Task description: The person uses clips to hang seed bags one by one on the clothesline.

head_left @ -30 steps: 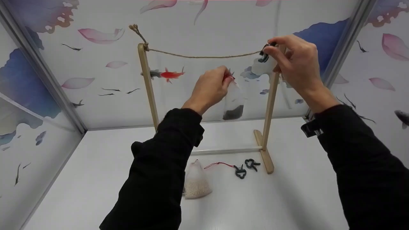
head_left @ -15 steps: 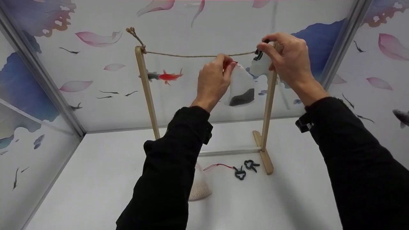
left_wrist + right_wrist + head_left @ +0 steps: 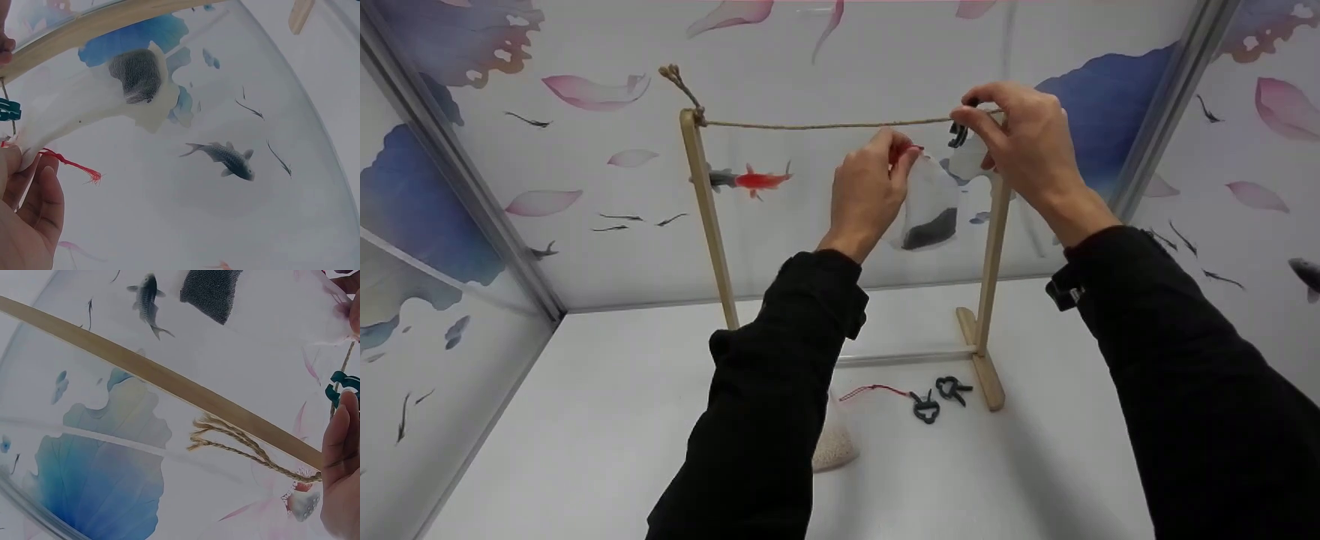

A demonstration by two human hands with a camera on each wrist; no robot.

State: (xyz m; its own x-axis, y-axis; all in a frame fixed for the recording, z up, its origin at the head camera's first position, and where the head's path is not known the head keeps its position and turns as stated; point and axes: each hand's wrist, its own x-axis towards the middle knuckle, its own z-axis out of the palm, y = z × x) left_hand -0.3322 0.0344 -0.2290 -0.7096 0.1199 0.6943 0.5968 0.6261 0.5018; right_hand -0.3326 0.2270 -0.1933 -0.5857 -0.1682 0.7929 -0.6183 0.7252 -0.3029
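Note:
My left hand (image 3: 870, 196) pinches the gathered neck of a white drawstring bag (image 3: 930, 187), which hangs just under the rope with dark contents in its bottom. A red cord end (image 3: 84, 167) sticks out by the fingers in the left wrist view. Between right thumb and fingers, my right hand (image 3: 1031, 146) grips a dark green clip (image 3: 958, 135) at the right part of the twine rope (image 3: 810, 127). In the right wrist view the clip (image 3: 340, 382) overlaps the rope, its jaws near the bag's neck.
Wooden posts (image 3: 709, 217) carry the rope, and a clear bar (image 3: 907, 358) joins them low down. Two dark clips (image 3: 926, 409) lie near the right foot (image 3: 988, 381), one with a red cord. Behind the left sleeve, a bag of pale grains (image 3: 836, 446) is partly hidden.
My left hand has raised the bag up and right, close to the clip. The right hand has slid a little left with the clip, and the rope sags less.

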